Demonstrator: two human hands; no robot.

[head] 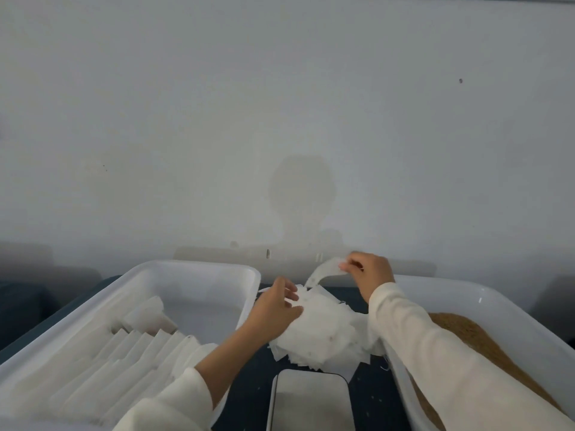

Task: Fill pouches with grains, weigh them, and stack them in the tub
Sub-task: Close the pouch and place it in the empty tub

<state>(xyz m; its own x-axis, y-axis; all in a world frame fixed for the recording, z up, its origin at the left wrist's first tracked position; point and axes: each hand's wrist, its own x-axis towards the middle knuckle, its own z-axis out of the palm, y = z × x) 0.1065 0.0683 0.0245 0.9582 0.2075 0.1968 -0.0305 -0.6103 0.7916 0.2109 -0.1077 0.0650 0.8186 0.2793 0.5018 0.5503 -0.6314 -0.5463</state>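
**Pouches piled between two tubs, one being lifted off**

Pouches (317,334), thin, white and empty, lie in a loose heap on the dark bench (370,396), and that heap serves as the landmark in the head view. The left hand (277,306) rests on the heap's near-left side with fingers spread fairly flat, pressing it down. The right hand (367,272), just behind the heap, pinches the end of a single pouch (325,272) between thumb and fingertips; that pouch curves up from the heap's far edge. Both arms wear cream sleeves.

Left of the heap stands a white tub (199,269) holding filled pouches (137,353) laid in overlapping rows along its near half, with a few more leaning behind them; its far part shows bare floor. Right of the heap stands a second white tub (485,293) containing a mound of brown grains (460,331), partly hidden by the right sleeve. In front of the heap sits a flat scale (311,402) with a pale, rounded platform.
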